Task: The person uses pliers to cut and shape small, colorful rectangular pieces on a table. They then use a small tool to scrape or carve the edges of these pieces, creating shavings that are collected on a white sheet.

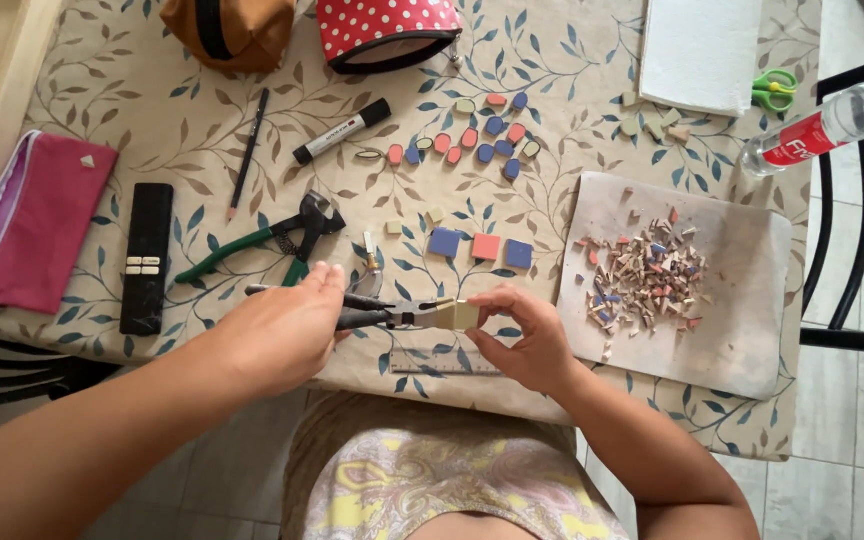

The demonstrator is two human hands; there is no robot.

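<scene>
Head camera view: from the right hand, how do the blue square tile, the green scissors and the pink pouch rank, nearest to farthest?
From the right hand:
1. Blue square tile, just above it on the table.
2. Green scissors, far upper right.
3. Pink pouch, at the far left edge.

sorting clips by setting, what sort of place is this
Probably a home table used for mosaic craft: a leaf-patterned tablecloth, small coloured tiles, a board of tile chips, and nippers in the left hand.

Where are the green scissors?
In the head view, the green scissors lie at the far right of the table, right beside the white paper and just left of the plastic bottle.
</scene>
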